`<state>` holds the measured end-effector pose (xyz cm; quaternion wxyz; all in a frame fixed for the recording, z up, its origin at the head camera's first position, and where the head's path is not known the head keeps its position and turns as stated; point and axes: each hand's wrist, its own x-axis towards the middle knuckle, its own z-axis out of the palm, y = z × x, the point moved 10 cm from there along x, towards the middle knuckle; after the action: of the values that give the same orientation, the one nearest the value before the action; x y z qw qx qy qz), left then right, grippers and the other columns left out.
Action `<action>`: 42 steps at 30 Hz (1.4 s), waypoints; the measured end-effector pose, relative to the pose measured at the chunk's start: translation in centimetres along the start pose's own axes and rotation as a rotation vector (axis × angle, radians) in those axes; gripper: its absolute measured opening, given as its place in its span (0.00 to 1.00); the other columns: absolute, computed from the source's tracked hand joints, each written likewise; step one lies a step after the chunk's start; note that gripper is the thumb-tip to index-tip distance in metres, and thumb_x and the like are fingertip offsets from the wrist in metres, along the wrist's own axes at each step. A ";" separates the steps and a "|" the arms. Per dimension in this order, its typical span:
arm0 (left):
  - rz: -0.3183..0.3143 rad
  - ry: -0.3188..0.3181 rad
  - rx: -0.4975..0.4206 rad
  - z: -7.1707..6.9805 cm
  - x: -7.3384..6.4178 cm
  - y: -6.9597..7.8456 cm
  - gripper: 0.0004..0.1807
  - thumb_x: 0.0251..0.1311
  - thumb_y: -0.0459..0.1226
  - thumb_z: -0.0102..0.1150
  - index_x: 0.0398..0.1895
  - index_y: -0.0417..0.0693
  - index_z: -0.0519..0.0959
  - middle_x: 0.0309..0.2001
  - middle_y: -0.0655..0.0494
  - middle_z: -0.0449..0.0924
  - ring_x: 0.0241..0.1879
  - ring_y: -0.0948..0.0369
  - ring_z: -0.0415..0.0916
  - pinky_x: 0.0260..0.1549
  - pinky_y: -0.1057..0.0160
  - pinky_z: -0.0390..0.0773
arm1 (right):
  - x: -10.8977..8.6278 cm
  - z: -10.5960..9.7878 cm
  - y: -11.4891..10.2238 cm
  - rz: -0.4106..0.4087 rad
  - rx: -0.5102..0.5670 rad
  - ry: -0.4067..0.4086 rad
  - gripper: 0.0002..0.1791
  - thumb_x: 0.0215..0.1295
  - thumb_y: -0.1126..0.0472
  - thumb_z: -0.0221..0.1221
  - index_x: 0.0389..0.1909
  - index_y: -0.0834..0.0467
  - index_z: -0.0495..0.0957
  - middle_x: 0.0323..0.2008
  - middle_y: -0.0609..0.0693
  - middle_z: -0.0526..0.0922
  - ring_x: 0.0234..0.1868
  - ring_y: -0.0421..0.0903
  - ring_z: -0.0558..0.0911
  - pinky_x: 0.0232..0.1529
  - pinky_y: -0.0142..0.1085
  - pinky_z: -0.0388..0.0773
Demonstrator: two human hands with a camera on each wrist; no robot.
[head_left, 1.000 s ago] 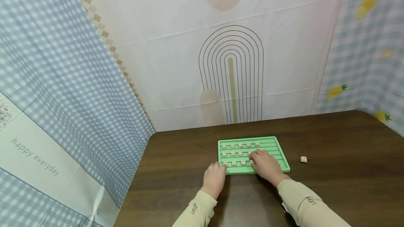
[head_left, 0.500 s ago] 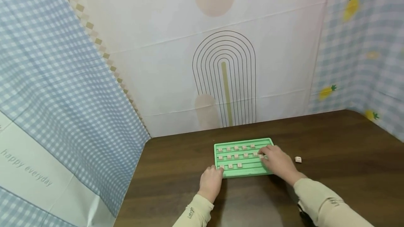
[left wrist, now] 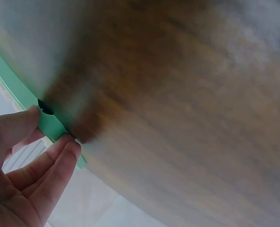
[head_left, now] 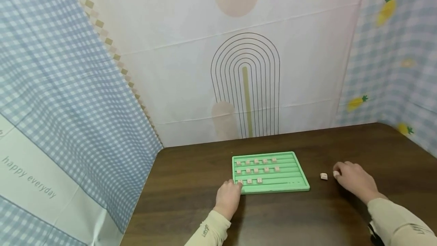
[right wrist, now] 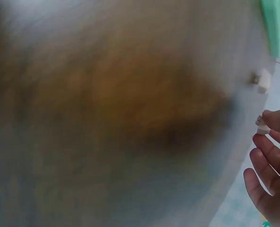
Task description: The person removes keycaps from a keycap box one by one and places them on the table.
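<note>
A light green ridged tray [head_left: 286,175] lies on the dark wooden table. Pale keycaps [head_left: 256,170] with small marks stand in three rows on it, toward its left side. My left hand [head_left: 228,196] holds the tray's near left corner; in the left wrist view, thumb and fingers pinch the green edge [left wrist: 19,92]. Right of the tray, my right hand [head_left: 356,179] pinches one keycap [right wrist: 262,128] between thumb and index finger, the other fingers loosely bent. Another keycap [head_left: 323,176] lies on the table between the tray and this hand.
The brown table [head_left: 191,177] runs back to a pale wall cloth [head_left: 187,86] printed with arches. A blue checked cloth [head_left: 102,86] hangs at the left, and a similar one with pineapples [head_left: 385,67] at the right.
My right hand has taken a keycap from the tray's front row and carried it right, past the tray and the loose keycap. My left hand has stayed at the tray's corner.
</note>
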<state>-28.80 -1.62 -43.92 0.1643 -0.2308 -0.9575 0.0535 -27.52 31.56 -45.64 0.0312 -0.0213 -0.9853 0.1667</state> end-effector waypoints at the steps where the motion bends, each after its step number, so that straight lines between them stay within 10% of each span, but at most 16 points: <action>1: 0.001 -0.001 0.004 0.0 -0.1 0.0 0.05 0.52 0.38 0.64 0.33 0.54 0.83 0.25 0.52 0.76 0.24 0.59 0.74 0.19 0.65 0.75 | -0.1 0.4 0.4 0.009 0.000 -0.024 0.09 0.62 0.61 0.53 0.38 0.61 0.77 0.35 0.57 0.78 0.35 0.54 0.76 0.28 0.47 0.71; 13: 0.036 0.021 0.015 -0.3 -0.3 0.5 0.04 0.52 0.35 0.63 0.32 0.53 0.83 0.25 0.53 0.76 0.24 0.59 0.74 0.19 0.66 0.75 | -0.1 1.4 1.2 0.030 -0.016 -0.090 0.09 0.61 0.60 0.56 0.39 0.60 0.77 0.36 0.59 0.78 0.35 0.56 0.76 0.27 0.48 0.70; 20: 0.032 0.042 0.003 -0.4 -0.1 0.5 0.04 0.52 0.35 0.62 0.32 0.53 0.82 0.24 0.52 0.76 0.23 0.59 0.73 0.18 0.65 0.74 | 0.1 0.8 0.4 0.009 0.025 -0.005 0.25 0.54 0.65 0.56 0.54 0.69 0.67 0.51 0.72 0.66 0.48 0.70 0.69 0.33 0.57 0.70; 28: 0.015 0.041 0.014 -0.1 -0.1 0.3 0.07 0.53 0.34 0.61 0.34 0.54 0.83 0.25 0.52 0.77 0.23 0.59 0.74 0.18 0.65 0.75 | 1.6 0.4 -7.1 -0.133 0.078 0.121 0.21 0.57 0.63 0.59 0.51 0.65 0.71 0.50 0.66 0.72 0.49 0.64 0.72 0.40 0.56 0.71; 42: 0.014 0.024 0.074 0.0 0.0 0.5 0.10 0.52 0.35 0.62 0.38 0.56 0.83 0.26 0.53 0.77 0.24 0.60 0.74 0.18 0.68 0.74 | 2.8 5.9 -19.9 -0.360 0.031 0.109 0.10 0.55 0.57 0.64 0.37 0.55 0.79 0.38 0.49 0.81 0.42 0.50 0.80 0.41 0.45 0.76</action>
<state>-28.58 -1.19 -43.99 0.1838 -0.2319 -0.9512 0.0873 -31.36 11.03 -44.48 0.1143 0.1468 -0.9674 0.1719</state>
